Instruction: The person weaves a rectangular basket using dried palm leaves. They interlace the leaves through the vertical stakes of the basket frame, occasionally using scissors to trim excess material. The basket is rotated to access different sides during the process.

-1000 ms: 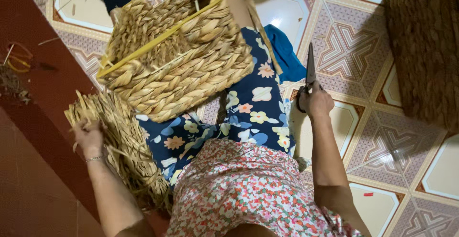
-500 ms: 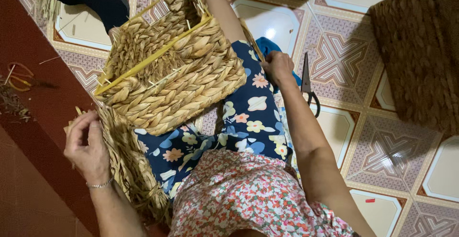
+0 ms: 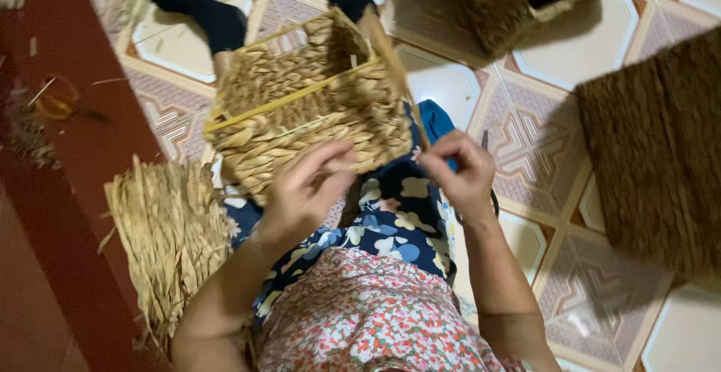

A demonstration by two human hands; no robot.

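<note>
A half-woven, straw-coloured rectangular basket [image 3: 308, 117] rests on the person's lap (over the blue floral cloth [image 3: 390, 222]). The left hand [image 3: 304, 192] has its fingers curled against the basket's near edge; the right hand [image 3: 462, 173] pinches a flat straw strand [image 3: 394, 72] rising from the rim. Loose dried straw [image 3: 169, 237] lies beside the left arm.
</note>
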